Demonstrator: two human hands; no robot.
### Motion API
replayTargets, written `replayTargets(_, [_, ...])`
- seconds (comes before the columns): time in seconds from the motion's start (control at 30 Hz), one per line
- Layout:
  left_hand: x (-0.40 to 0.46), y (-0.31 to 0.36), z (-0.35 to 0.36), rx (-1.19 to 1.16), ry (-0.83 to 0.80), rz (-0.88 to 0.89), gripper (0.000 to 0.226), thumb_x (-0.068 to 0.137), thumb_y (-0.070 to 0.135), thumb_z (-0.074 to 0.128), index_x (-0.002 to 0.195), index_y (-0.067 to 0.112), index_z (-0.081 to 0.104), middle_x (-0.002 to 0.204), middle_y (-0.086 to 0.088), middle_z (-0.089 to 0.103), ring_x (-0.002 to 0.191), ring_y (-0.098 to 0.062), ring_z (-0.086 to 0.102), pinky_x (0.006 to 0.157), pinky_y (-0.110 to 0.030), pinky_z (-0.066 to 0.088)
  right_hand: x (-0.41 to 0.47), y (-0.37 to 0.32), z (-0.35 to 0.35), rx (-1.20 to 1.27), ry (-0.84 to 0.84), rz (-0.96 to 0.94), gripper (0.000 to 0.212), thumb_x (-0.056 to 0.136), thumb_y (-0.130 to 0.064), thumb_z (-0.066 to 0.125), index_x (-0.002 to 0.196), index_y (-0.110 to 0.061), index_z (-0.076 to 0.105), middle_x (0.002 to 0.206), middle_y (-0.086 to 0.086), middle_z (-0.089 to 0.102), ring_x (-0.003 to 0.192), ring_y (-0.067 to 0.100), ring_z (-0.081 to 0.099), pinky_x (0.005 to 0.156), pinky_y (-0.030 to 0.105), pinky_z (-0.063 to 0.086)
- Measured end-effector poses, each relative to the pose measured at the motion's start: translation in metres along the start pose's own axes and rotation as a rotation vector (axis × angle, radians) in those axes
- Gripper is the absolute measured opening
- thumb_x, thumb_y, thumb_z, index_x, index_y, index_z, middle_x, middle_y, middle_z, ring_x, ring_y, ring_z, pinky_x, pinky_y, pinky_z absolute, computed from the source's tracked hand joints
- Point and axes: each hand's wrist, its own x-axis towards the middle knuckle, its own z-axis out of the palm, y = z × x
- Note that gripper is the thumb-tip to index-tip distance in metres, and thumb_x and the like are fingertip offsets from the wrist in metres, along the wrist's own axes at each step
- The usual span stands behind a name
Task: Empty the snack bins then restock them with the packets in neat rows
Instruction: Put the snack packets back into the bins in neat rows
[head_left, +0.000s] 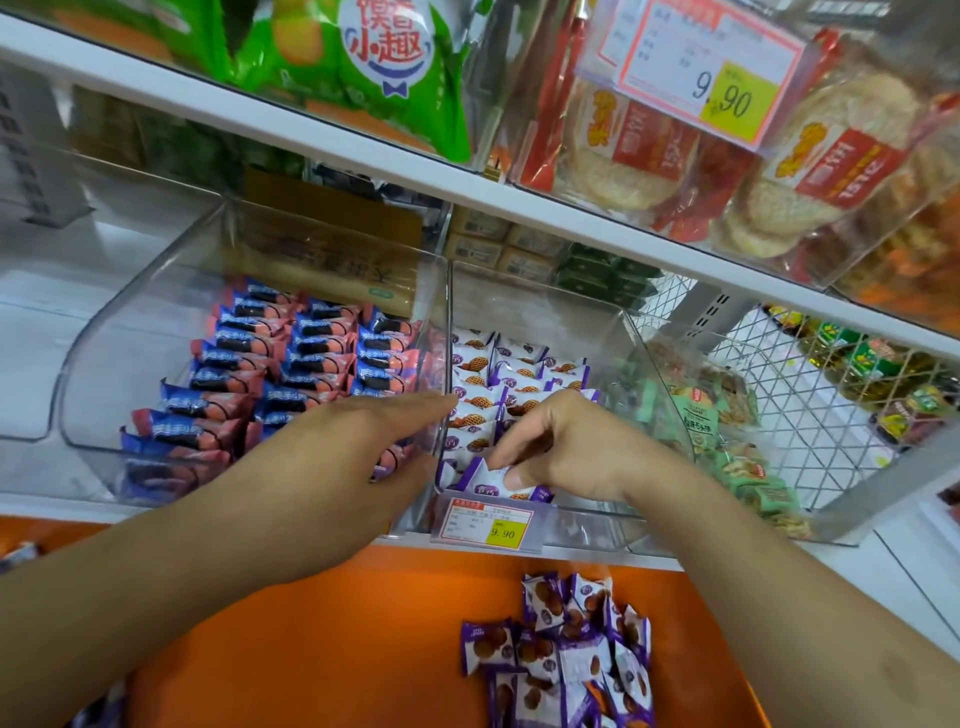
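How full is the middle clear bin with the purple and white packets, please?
Partly full. The middle bin holds neat rows of purple packets low down; its upper walls show clear.

Shop shelving, evenly lit.
White shelf (519, 208) runs above; white wire mesh basket (810, 410) at right; orange ledge (363, 623) below.

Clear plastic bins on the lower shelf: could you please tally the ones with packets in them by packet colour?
Clear plastic bin of blue-and-red packets: 1
Clear plastic bin of purple-and-white packets: 1
Clear plastic bin of green packets: 1
Total: 3
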Motion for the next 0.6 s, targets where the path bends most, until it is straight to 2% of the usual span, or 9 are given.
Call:
replayTargets(0.13, [0.000,0.000,0.001,-0.003,-0.004,0.000,0.058,0.105,0.044,0.050,0.156,0.058,0.025,0.156,0.041,0.026,0.129,0.025,0.015,0.097,0.002,0.014,0.006,0.000,0.004,-0.014,-0.016,0.012,0.025,0.083,-0.005,0.087,0.099,-0.024,0.085,0.100,-0.011,0.081,0.094,-0.001,0.074,0.093,0.019,0.055])
replayTargets(0.23, [0.001,0.000,0.001,-0.006,-0.009,0.000,0.058,0.105,0.044,0.050,0.155,0.058,0.026,0.153,0.043,0.024,0.129,0.027,0.013,0.090,0.010,0.010,0.008,0.002,0.005,-0.032,-0.003,0.029,0.025,0.083,-0.006,0.087,0.097,-0.026,0.085,0.098,-0.012,0.081,0.092,-0.002,0.073,0.094,0.022,0.057])
replayTargets(0.4, [0.001,-0.001,0.002,0.002,-0.002,0.005,0.058,0.105,0.044,0.051,0.156,0.057,0.026,0.154,0.042,0.024,0.131,0.026,0.013,0.093,0.008,0.009,0.012,0.004,0.006,-0.056,0.023,0.064,0.025,0.085,-0.007,0.086,0.099,-0.028,0.085,0.095,-0.015,0.080,0.085,-0.009,0.070,0.083,0.013,0.053])
replayTargets(0.47, [0.001,-0.001,0.002,0.002,0.001,0.006,0.058,0.105,0.044,0.051,0.156,0.057,0.025,0.155,0.042,0.023,0.132,0.025,0.013,0.097,0.005,0.008,0.012,0.003,0.007,-0.057,0.014,0.060,0.027,0.085,-0.007,0.085,0.098,-0.030,0.084,0.098,-0.015,0.080,0.089,-0.008,0.071,0.086,0.014,0.054])
replayTargets(0.6, [0.002,-0.002,0.002,0.005,0.009,0.008,0.059,0.105,0.043,0.052,0.156,0.056,0.027,0.158,0.039,0.025,0.134,0.024,0.015,0.105,-0.002,0.013,0.011,0.009,0.007,-0.041,0.017,0.069,0.028,0.086,-0.009,0.085,0.101,-0.033,0.083,0.103,-0.011,0.080,0.099,0.002,0.073,0.099,0.026,0.056])
